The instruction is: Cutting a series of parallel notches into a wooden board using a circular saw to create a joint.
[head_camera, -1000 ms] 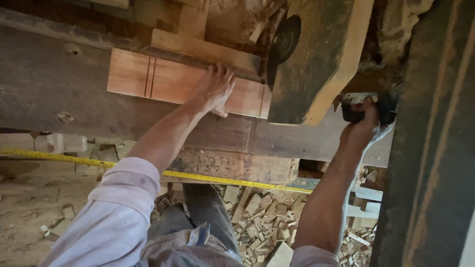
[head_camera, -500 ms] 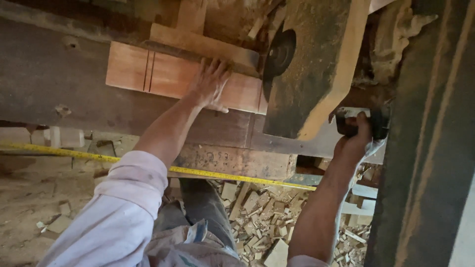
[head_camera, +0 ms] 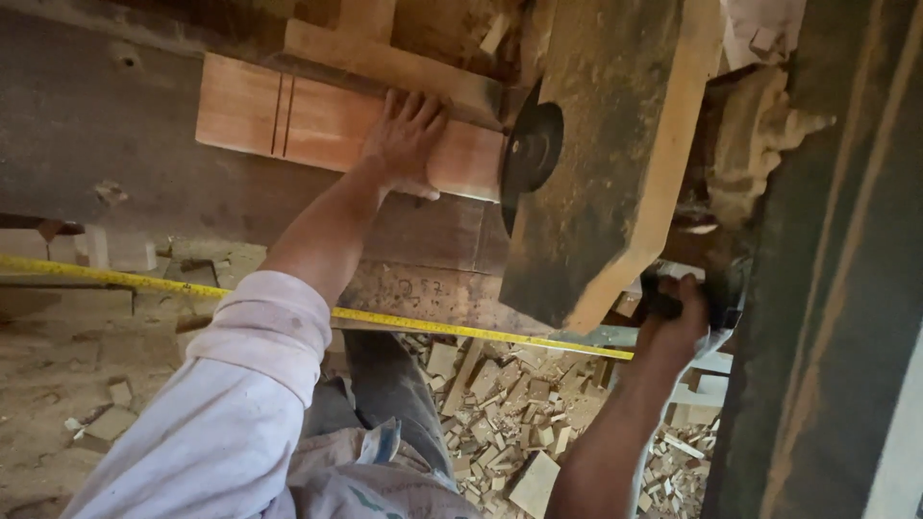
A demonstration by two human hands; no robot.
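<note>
My left hand (head_camera: 404, 139) lies flat, fingers spread, on a reddish wooden board (head_camera: 288, 120) that rests on the saw bench against a pale wooden fence (head_camera: 394, 62). The board carries two dark pencil lines near its left part. Its right end sits at the black circular saw blade (head_camera: 529, 154). My right hand (head_camera: 678, 317) is wrapped around a dark handle (head_camera: 659, 303) below the saw's dusty housing (head_camera: 615, 163); part of the handle is hidden by the housing.
A yellow tape measure (head_camera: 125, 280) stretches along the bench's front edge. Several small wood offcuts (head_camera: 510, 413) are piled on the floor by my legs. A dark grey post (head_camera: 817, 288) stands at the right. More scraps (head_camera: 106, 423) lie on the dusty floor at left.
The saw housing and blade have come forward toward me, and my right hand has drawn the handle down and closer. My left hand stays pressed on the board.
</note>
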